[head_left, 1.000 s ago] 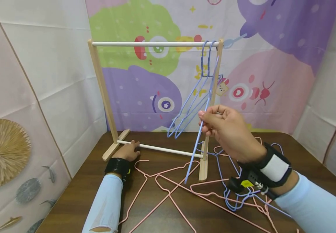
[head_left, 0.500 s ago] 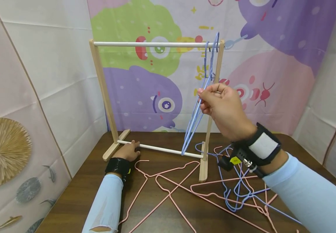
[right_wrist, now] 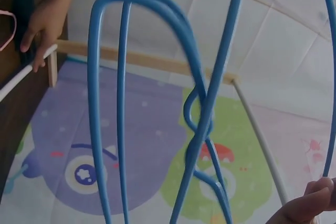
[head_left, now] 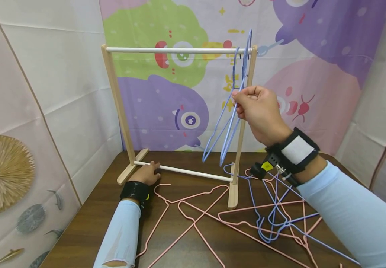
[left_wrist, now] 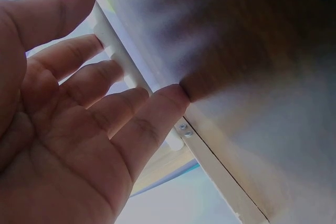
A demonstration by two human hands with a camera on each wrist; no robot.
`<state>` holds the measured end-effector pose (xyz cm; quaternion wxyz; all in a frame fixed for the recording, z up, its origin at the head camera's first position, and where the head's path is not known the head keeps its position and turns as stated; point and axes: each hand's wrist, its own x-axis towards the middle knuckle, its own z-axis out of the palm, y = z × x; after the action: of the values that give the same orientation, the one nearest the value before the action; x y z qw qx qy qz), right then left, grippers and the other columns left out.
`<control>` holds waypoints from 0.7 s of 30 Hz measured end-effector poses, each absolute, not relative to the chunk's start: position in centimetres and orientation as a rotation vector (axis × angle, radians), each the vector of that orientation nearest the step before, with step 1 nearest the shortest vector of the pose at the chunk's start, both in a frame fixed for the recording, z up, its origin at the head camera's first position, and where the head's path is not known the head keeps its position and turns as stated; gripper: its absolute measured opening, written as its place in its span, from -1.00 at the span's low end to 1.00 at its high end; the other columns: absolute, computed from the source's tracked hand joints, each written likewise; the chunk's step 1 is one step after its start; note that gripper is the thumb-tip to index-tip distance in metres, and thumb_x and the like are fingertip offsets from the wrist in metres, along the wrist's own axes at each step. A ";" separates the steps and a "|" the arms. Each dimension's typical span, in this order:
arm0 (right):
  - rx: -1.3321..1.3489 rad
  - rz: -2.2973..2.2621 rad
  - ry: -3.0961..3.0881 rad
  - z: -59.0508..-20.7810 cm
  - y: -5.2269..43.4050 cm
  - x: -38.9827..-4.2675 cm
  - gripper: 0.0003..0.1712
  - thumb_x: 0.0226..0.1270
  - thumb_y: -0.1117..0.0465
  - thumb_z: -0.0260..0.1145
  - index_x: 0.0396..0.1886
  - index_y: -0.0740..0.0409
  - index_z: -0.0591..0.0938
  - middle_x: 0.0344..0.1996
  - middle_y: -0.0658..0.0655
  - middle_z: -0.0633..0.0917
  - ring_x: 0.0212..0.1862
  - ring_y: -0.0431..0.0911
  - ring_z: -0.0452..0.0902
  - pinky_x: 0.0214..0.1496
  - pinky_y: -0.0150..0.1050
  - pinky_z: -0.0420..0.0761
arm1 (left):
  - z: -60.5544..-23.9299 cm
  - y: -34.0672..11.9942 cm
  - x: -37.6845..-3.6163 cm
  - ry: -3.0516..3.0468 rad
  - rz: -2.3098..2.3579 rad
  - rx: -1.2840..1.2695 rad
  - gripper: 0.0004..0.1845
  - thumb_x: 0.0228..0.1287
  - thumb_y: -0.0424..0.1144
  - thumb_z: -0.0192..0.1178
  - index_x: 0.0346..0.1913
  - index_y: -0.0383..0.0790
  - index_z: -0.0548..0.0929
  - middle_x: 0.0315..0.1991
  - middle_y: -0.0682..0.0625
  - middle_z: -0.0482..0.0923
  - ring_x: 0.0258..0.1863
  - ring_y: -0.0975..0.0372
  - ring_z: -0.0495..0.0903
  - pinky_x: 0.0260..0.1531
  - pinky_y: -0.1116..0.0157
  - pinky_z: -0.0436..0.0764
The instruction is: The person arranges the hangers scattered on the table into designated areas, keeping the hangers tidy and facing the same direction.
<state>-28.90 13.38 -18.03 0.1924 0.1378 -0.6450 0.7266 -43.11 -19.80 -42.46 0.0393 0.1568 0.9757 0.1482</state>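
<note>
right hand pinches blue hanger; left hand flat on lower rail

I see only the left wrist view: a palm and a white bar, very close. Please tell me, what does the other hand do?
Observer: The right hand is raised and pinches a blue hanger near the right end of the top rail of a small wooden rack.
Operator: Is the hook of this hanger on the rail?
Observer: Its hook stands above the rail; I cannot tell if it touches. Another blue hanger hangs there already.
Operator: And where exactly is my left hand?
Observer: The left hand rests on the lower white bar, beside the left foot of the rack.
Operator: Is something else on the table?
Observer: Yes, pink hangers and blue hangers lie tangled on the table.
</note>
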 end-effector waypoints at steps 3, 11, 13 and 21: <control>0.368 2.032 -1.818 -18.1 13.5 -29.1 -0.82 0.45 0.32 0.33 -0.30 0.27 0.48 -0.55 0.00 0.66 -0.57 -0.27 0.46 -0.49 -0.47 0.58 | -42.4 -19.8 -43.1 2.989 0.453 0.485 -0.38 0.50 -0.26 0.09 0.53 -0.38 0.29 0.50 -0.53 0.10 0.47 -0.33 0.18 0.42 -0.19 0.28; 0.285 2.006 -1.866 -18.3 13.7 -29.9 -0.82 0.47 0.30 0.31 -0.31 0.27 0.49 -0.51 0.03 0.64 -0.55 -0.25 0.47 -0.48 -0.47 0.58 | -42.2 -19.8 -43.1 2.994 0.447 0.505 -0.38 0.49 -0.27 0.09 0.52 -0.41 0.29 0.48 -0.56 0.11 0.46 -0.35 0.19 0.42 -0.19 0.28; 0.245 1.981 -1.903 -18.4 13.8 -30.3 -0.81 0.47 0.28 0.31 -0.31 0.26 0.50 -0.50 0.03 0.63 -0.54 -0.25 0.47 -0.48 -0.47 0.58 | -42.3 -19.9 -43.1 2.996 0.443 0.508 -0.38 0.49 -0.27 0.10 0.52 -0.42 0.30 0.47 -0.56 0.11 0.46 -0.35 0.20 0.42 -0.18 0.28; 0.209 1.941 -2.015 -20.1 14.9 -31.2 -0.80 0.50 0.24 0.29 -0.30 0.28 0.52 -0.47 0.04 0.58 -0.53 -0.25 0.44 -0.45 -0.48 0.56 | -42.1 -19.7 -43.0 2.991 0.446 0.511 -0.38 0.49 -0.27 0.10 0.52 -0.42 0.29 0.48 -0.56 0.11 0.46 -0.35 0.20 0.42 -0.18 0.29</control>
<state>-31.18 14.86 -20.12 0.1674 0.0735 -0.7080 0.6821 -43.03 -19.75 -42.14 0.0371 0.1665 0.9746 0.1452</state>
